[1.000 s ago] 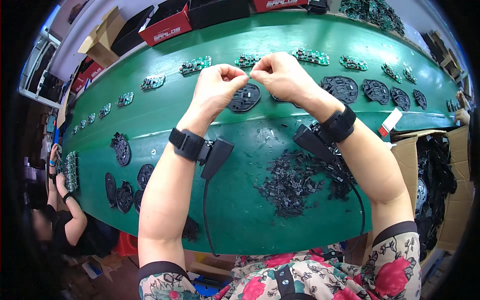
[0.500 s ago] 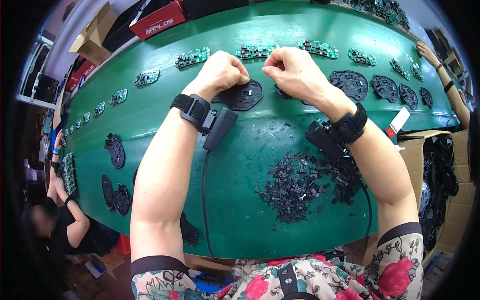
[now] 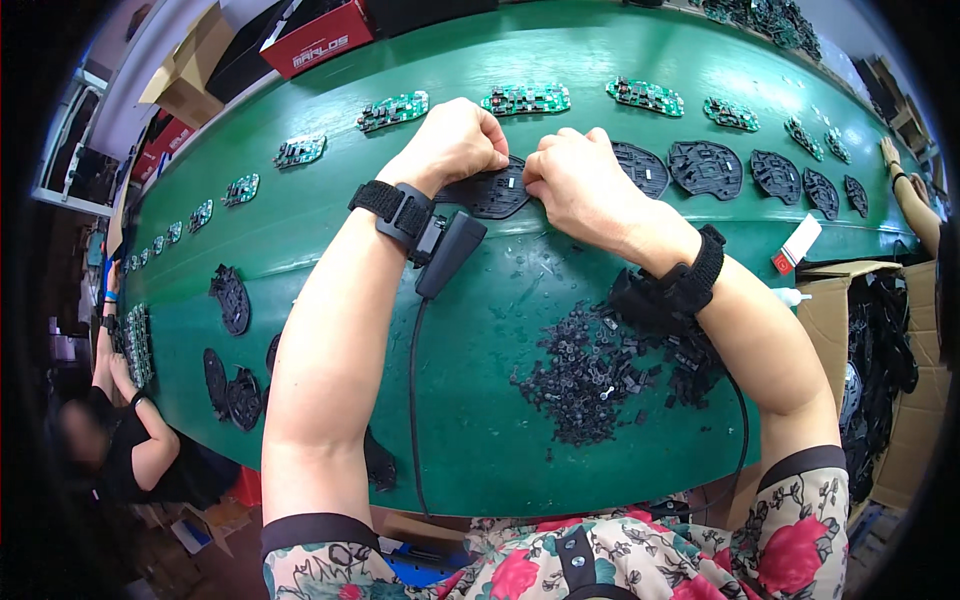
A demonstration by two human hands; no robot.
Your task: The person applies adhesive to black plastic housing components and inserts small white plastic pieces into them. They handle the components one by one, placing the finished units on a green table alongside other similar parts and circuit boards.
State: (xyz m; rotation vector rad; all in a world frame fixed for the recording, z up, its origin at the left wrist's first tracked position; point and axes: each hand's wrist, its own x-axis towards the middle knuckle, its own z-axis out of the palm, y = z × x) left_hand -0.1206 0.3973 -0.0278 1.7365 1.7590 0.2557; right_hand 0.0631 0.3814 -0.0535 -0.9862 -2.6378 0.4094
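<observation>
A black ribbed plastic shell point(image 3: 485, 197) with a small pale mark lies between my hands on the green surface. My left hand point(image 3: 455, 145) is closed, its thumb and fingertips pinched over the shell's far edge. At the shell's right edge is my right hand point(image 3: 585, 190), also closed with fingers curled down. Whatever the fingertips of either hand pinch is hidden or too small to make out. Another black shell point(image 3: 640, 168) shows partly behind my right hand. Below my right wrist spreads a pile of small black plastic parts point(image 3: 580, 375).
Green circuit boards point(image 3: 530, 99) line the far side, with more black shells point(image 3: 705, 168) at right. Loose shells point(image 3: 232, 300) lie at left. A cardboard box point(image 3: 825, 320) of black parts stands at right. Cables run from both wrist straps. Other people's arms point(image 3: 150, 430) reach in at both sides.
My right hand has moved left and down to the shell's right edge, uncovering the shell behind it. My left hand has shifted slightly right. The boards and far shells have slid a little right.
</observation>
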